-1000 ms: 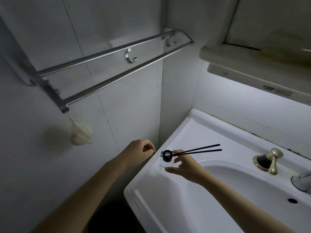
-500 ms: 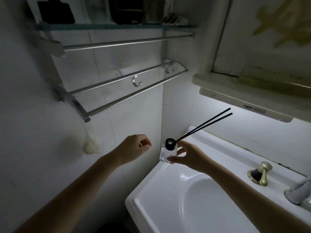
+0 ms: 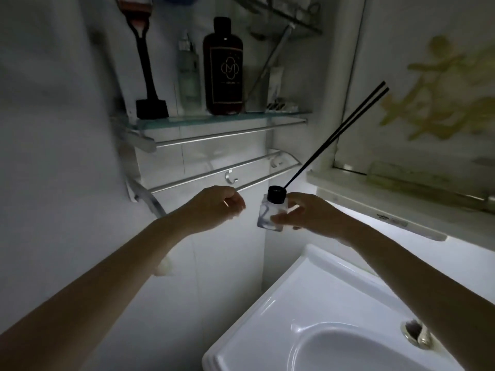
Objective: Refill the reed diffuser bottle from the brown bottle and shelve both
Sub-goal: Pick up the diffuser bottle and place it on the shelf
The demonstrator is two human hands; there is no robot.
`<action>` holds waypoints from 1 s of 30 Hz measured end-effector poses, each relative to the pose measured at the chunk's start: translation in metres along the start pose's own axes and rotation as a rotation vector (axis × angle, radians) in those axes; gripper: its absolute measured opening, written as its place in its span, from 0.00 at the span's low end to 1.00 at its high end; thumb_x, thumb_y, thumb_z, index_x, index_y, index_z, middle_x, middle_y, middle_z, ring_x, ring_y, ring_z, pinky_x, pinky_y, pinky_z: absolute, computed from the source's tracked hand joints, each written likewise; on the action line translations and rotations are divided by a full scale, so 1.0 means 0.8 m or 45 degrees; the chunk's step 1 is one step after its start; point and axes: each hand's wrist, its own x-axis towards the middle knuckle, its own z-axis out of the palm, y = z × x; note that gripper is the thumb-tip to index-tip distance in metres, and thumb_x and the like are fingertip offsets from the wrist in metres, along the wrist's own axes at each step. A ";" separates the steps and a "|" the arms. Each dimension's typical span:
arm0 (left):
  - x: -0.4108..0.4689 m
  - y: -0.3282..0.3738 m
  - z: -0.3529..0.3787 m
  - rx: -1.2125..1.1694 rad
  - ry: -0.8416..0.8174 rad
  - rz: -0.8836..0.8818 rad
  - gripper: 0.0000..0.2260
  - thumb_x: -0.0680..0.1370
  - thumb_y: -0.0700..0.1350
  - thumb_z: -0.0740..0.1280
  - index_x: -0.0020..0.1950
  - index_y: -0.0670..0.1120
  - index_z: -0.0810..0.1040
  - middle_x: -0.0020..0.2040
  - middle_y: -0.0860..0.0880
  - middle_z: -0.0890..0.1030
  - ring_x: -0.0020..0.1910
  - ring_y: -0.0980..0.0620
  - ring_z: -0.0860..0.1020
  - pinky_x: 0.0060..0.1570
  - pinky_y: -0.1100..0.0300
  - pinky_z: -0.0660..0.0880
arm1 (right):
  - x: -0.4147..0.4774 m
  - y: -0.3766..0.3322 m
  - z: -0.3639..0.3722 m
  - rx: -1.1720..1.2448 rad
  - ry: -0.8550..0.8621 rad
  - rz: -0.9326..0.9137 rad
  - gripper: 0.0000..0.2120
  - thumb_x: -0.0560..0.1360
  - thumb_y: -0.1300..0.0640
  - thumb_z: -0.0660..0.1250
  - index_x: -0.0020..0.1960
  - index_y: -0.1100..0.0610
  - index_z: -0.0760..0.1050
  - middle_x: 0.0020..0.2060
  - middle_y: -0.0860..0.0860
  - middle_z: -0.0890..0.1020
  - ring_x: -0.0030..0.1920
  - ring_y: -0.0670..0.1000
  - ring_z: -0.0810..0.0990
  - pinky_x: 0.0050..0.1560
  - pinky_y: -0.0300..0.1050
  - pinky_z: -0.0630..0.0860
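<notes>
The small clear square glass diffuser bottle with a black collar [image 3: 271, 215] was held in the air at the centre of the frame, above and clear of the white ceramic basin [image 3: 267, 330] at the lower right. The right hand [image 3: 308, 215] pinched it by the sides, thumb across the front face, low enough to leave the collar free. Two thin black reeds [image 3: 334, 135] stood in the neck and leaned toward the upper right, so the bottle was kept close to upright, probably to avoid spilling. How much liquid it held could not be told in the dim light. The left hand [image 3: 214, 207] hovered just left of the bottle without touching it, curled into a loose fist with nothing visible in it; it looked placed to steady the bottle or help on the way up. The tall dark brown bottle with a black cap and a pale emblem [image 3: 223, 68] stood on the glass wall shelf [image 3: 214, 119] at the upper centre, between a pale pump bottle [image 3: 188, 73] and some blurred items, so it appeared shelved. A black-handled tool [image 3: 148, 76] stood at the shelf's left end, and metal towel rails [image 3: 214, 175] ran below. Judging by this, the remaining step was setting the diffuser on that shelf, and the long reeds could catch the wire rack above.
</notes>
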 end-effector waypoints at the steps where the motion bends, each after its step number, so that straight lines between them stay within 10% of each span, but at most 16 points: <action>1: 0.001 0.008 -0.011 -0.002 0.024 0.014 0.05 0.75 0.41 0.63 0.45 0.46 0.79 0.37 0.54 0.79 0.37 0.59 0.77 0.30 0.77 0.68 | 0.004 -0.008 -0.007 0.005 0.007 -0.008 0.14 0.66 0.45 0.72 0.50 0.45 0.76 0.49 0.46 0.80 0.44 0.46 0.80 0.40 0.36 0.75; 13: 0.021 0.084 -0.121 0.133 0.225 0.104 0.06 0.75 0.45 0.64 0.47 0.45 0.79 0.39 0.54 0.78 0.37 0.61 0.76 0.30 0.79 0.69 | 0.029 -0.114 -0.074 -0.066 -0.040 -0.270 0.23 0.56 0.34 0.66 0.44 0.46 0.75 0.42 0.44 0.82 0.39 0.38 0.82 0.42 0.35 0.79; 30: 0.037 0.172 -0.250 0.323 0.421 0.134 0.03 0.75 0.46 0.64 0.43 0.51 0.78 0.38 0.55 0.78 0.37 0.61 0.76 0.28 0.74 0.70 | 0.072 -0.245 -0.133 -0.130 0.114 -0.335 0.17 0.72 0.42 0.63 0.53 0.53 0.75 0.39 0.46 0.81 0.43 0.45 0.80 0.44 0.40 0.75</action>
